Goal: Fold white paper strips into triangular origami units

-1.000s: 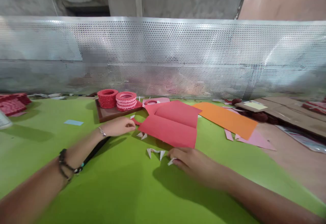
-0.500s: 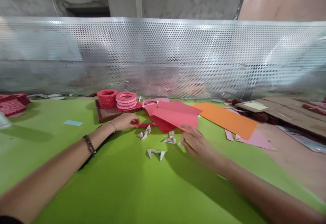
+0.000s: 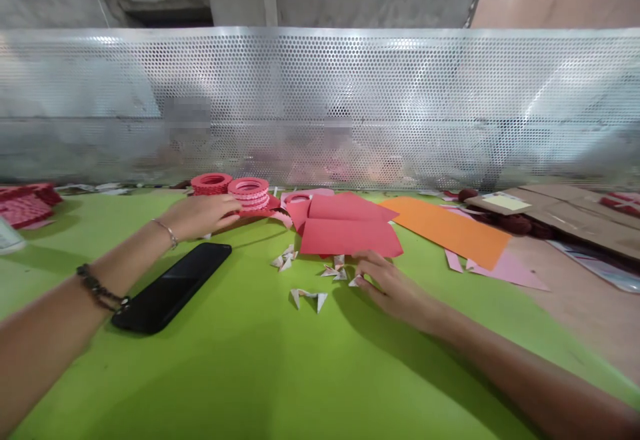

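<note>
My left hand point(image 3: 207, 217) reaches over the front of the dark tray point(image 3: 233, 225), beside two stacks of rings, one red point(image 3: 212, 183) and one pink and red point(image 3: 249, 193). Its fingers are stretched out, with nothing visible in them. A pink and red curved strip point(image 3: 281, 215) lies at the tray's right end. My right hand point(image 3: 393, 287) pinches a small folded white paper piece point(image 3: 355, 281) between thumb and finger. Left of it lie more folded pieces point(image 3: 285, 259), point(image 3: 336, 270) and a joined pair point(image 3: 309, 298). Red sheets point(image 3: 350, 237) lie just behind.
A black phone point(image 3: 173, 288) lies beneath my left forearm. Orange paper point(image 3: 450, 230) and pink scraps point(image 3: 510, 272) are at the right, near cardboard point(image 3: 575, 217). More red rings point(image 3: 27, 205) stand at the far left. A perforated metal screen point(image 3: 320, 107) borders the green table point(image 3: 225, 380).
My left hand has moved left and back towards the ring stacks, and the red strip is no longer between its fingers. The phone is now uncovered. The front red sheet lies flatter. My right hand has barely moved.
</note>
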Available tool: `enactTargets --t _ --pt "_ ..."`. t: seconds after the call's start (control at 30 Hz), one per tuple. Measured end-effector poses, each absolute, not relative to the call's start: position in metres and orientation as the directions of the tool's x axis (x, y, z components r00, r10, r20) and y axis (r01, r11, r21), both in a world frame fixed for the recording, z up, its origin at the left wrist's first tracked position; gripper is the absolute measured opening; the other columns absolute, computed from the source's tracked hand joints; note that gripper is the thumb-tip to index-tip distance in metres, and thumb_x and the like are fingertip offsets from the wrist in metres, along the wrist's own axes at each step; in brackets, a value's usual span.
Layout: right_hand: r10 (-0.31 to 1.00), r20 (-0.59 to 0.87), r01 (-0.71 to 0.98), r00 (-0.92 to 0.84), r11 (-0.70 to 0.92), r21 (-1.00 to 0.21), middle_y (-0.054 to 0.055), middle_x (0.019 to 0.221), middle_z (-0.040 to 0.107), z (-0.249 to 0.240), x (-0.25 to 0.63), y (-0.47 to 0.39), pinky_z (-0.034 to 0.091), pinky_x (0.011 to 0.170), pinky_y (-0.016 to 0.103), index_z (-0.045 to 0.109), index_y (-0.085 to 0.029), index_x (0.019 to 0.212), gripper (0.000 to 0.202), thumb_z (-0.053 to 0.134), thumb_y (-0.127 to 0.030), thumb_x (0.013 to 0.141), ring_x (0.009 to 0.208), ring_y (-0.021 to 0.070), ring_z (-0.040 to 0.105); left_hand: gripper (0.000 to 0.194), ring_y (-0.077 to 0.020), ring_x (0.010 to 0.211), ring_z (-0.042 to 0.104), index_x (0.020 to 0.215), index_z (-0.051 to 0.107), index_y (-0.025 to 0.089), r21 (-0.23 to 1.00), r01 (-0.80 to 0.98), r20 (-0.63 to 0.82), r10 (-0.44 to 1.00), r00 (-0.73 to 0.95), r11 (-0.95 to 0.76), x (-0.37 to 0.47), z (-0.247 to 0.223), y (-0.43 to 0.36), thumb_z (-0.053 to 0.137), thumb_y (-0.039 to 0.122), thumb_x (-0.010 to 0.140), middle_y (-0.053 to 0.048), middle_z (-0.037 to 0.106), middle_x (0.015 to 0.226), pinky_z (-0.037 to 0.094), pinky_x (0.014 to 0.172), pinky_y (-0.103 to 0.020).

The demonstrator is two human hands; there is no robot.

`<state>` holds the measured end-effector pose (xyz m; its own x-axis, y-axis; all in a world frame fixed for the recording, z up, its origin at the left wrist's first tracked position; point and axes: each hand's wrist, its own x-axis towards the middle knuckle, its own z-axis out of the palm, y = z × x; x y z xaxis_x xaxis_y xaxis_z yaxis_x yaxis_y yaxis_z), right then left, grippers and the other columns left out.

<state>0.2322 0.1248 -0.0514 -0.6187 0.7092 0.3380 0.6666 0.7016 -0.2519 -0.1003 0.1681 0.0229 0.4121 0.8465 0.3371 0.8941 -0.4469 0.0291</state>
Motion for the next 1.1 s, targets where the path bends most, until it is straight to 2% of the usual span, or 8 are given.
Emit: enactTargets --t 0.2,0.3,0.43,0.57,0.67,0.77,0.93,1.1 --pt "0.696 0.343 0.643 -0.631 0.717 -0.269 0.013 0.102 0.052 -0.047 0.23 0.122 0.045 0.079 0.038 0.053 -0.014 0.079 0.014 0.041 -0.018 0.083 0.093 0.0211 0.053 0.014 -0.0097 0.042 0.036 0.064 0.054 0.018 0.102 0.949 0.372 0.896 0.243 -0.3 -0.104 0.02 0.153 0.048 0.025 0.075 0.004 0.042 0.048 0.02 0.043 -0.02" --pt "0.686 0.361 0.631 -0.631 0.725 -0.275 0.012 0.101 0.053 -0.046 0.229 0.121 0.046 0.077 0.037 0.053 -0.014 0.078 0.013 0.042 -0.018 0.083 0.09 0.0204 0.054 0.011 -0.0087 0.042 0.036 0.066 0.052 0.017 0.304 0.906 0.352 0.919 0.179 -0.293 -0.108 0.019 0.148 0.052 0.025 0.073 0.004 0.044 0.048 0.022 0.043 -0.019" --pt "0.668 0.401 0.603 -0.627 0.742 -0.294 0.01 0.094 0.056 -0.046 0.227 0.121 0.046 0.072 0.033 0.054 -0.014 0.079 0.012 0.043 -0.017 0.082 0.084 0.0191 0.056 0.014 -0.0058 0.042 0.038 0.076 0.05 0.015 0.637 0.724 0.272 0.956 0.11 -0.265 -0.099 0.02 0.138 0.045 0.028 0.078 0.002 0.053 0.062 0.03 0.043 -0.018" --pt "0.654 0.422 0.569 -0.627 0.755 -0.324 0.003 0.066 0.061 -0.044 0.225 0.114 0.046 0.053 0.022 0.056 -0.014 0.072 0.014 0.046 -0.018 0.081 0.057 0.0124 0.057 0.017 -0.0033 0.041 0.037 0.078 0.048 0.014 0.825 0.517 0.218 0.972 0.085 -0.23 -0.069 0.011 0.121 0.039 0.028 0.081 0.001 0.053 0.066 0.031 0.039 -0.015" --pt "0.622 0.478 0.508 -0.62 0.783 -0.359 0.002 0.062 0.063 -0.043 0.222 0.105 0.044 0.047 0.019 0.059 -0.014 0.076 0.015 0.046 -0.019 0.082 0.051 0.0105 0.057 0.028 -0.0063 0.047 0.045 0.1 0.047 0.016 0.977 0.198 0.069 0.995 0.072 -0.082 -0.041 0.004 0.102 0.052 0.029 0.075 0.001 0.056 0.064 0.038 0.042 -0.016" --pt "0.541 0.563 0.433 -0.625 0.84 -0.326 0.004 0.073 0.066 -0.044 0.221 0.099 0.047 0.053 0.02 0.06 -0.015 0.085 0.015 0.046 -0.019 0.083 0.058 0.0115 0.061 0.055 -0.0091 0.054 0.051 0.122 0.032 0.022 0.997 0.077 -0.007 0.989 0.147 -0.005 -0.022 0.0 0.088 0.057 0.03 0.074 0.001 0.059 0.064 0.041 0.046 -0.016" --pt "0.482 0.586 0.413 -0.651 0.873 -0.259 0.005 0.075 0.064 -0.044 0.219 0.098 0.047 0.059 0.022 0.059 -0.015 0.082 0.014 0.045 -0.015 0.082 0.067 0.0131 0.059 0.024 -0.0123 0.069 0.057 0.098 0.056 0.017 0.983 0.107 0.145 0.989 0.032 -0.148 -0.022 -0.011 0.09 0.049 0.029 0.078 -0.003 0.063 0.076 0.046 0.057 -0.019" --pt "0.509 0.619 0.433 -0.598 0.855 -0.286 0.004 0.068 0.063 -0.04 0.218 0.096 0.045 0.056 0.021 0.059 -0.014 0.076 0.012 0.048 -0.013 0.08 0.062 0.012 0.057 0.03 -0.0163 0.084 0.058 0.104 0.053 0.016 0.828 0.364 0.399 0.904 0.15 -0.426 -0.038 -0.008 0.091 0.043 0.028 0.079 -0.007 0.062 0.097 0.046 0.07 -0.025"
